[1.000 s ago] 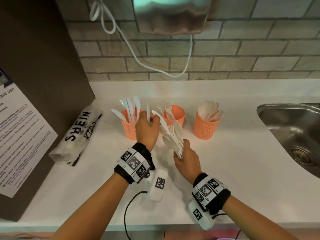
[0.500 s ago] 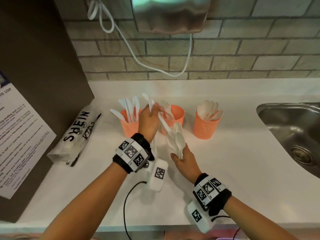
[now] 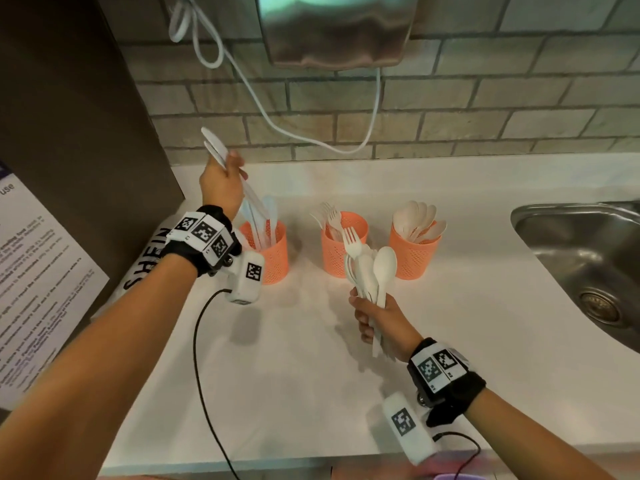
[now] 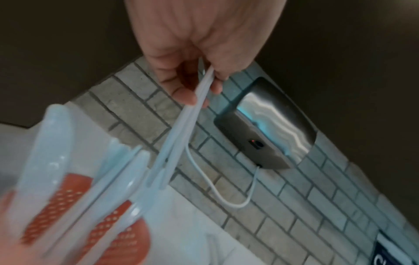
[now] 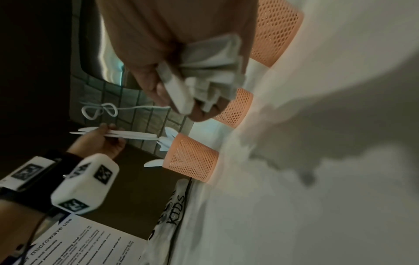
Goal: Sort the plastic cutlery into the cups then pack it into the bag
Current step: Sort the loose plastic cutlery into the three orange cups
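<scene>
Three orange mesh cups stand in a row on the white counter point(image 3: 450, 306): the left cup point(image 3: 268, 252) holds knives, the middle cup point(image 3: 341, 249) forks, the right cup point(image 3: 414, 252) spoons. My left hand point(image 3: 221, 178) pinches two white plastic knives point(image 3: 215, 148) above the left cup, their lower ends over its mouth. The same knives point(image 4: 179, 132) slant down from my fingers in the left wrist view. My right hand point(image 3: 379, 318) grips a bundle of spoons and a fork point(image 3: 369, 268) upright in front of the middle cup; the handle ends point(image 5: 204, 77) show in the right wrist view.
A folded white SHEIN bag point(image 3: 149, 261) lies at the left against a dark cabinet point(image 3: 69, 133). A steel sink point(image 3: 585, 265) is sunk in at the right. A metal dispenser point(image 3: 337, 27) and white cable point(image 3: 277, 119) hang on the brick wall.
My left hand has lifted the knives away from the bundle and carried them up and left, above the left cup. The right hand has turned its bundle upright and drawn back slightly.
</scene>
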`<state>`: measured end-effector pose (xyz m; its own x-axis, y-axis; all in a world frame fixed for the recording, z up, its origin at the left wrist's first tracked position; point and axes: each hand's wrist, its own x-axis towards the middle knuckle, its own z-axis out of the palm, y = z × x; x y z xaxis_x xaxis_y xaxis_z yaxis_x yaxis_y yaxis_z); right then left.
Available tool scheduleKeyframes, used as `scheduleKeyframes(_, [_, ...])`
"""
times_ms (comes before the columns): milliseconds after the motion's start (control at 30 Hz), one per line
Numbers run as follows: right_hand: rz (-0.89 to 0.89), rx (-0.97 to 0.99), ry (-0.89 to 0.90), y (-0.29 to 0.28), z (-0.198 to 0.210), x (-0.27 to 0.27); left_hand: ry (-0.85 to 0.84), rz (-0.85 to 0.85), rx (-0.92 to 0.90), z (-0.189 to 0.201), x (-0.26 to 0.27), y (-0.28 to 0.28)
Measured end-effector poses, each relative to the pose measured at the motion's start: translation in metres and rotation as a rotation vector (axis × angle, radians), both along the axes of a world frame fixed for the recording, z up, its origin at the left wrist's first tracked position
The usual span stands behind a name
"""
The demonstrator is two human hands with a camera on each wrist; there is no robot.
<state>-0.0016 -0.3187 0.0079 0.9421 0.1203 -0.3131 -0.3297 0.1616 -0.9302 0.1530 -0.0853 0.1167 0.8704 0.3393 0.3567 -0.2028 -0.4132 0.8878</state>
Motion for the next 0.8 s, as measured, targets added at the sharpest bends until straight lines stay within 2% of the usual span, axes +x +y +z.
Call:
scheduleKeyframes(133, [0.029,0.009,0.009,0.001,0.008,0.001,0.154,-0.019,0.099,-0.022,-0.003,-0.003])
scheduleKeyframes(300, [0.067,0.089,0.054,0.005,0.014,-0.001,0.417,-0.061,0.332,-0.04,-0.006,-0.006])
scheduleKeyframes(400, [0.094,0.141,0.064,0.005,0.017,-0.001,0.414,-0.009,0.419,-0.04,-0.009,-0.008])
scheduleKeyframes(500, [0.109,0.195,0.084,0.004,0.017,0.0,0.262,0.048,0.479,-0.033,-0.018,-0.011])
scheduleKeyframes(567, [0.118,0.231,0.095,0.003,0.016,0.002,0.087,0.055,0.448,-0.029,-0.03,-0.017])
scheduleKeyframes(633, [0.134,0.276,0.105,0.003,0.017,0.003,-0.033,-0.03,0.337,-0.028,-0.046,-0.029])
scheduleKeyframes(700, [0.155,0.328,0.111,0.004,0.018,0.004,0.033,-0.187,0.225,-0.033,-0.067,-0.045])
scheduleKeyframes(800, [0.198,0.374,0.109,0.008,0.022,0.005,0.309,-0.437,-0.008,-0.048,-0.095,-0.067])
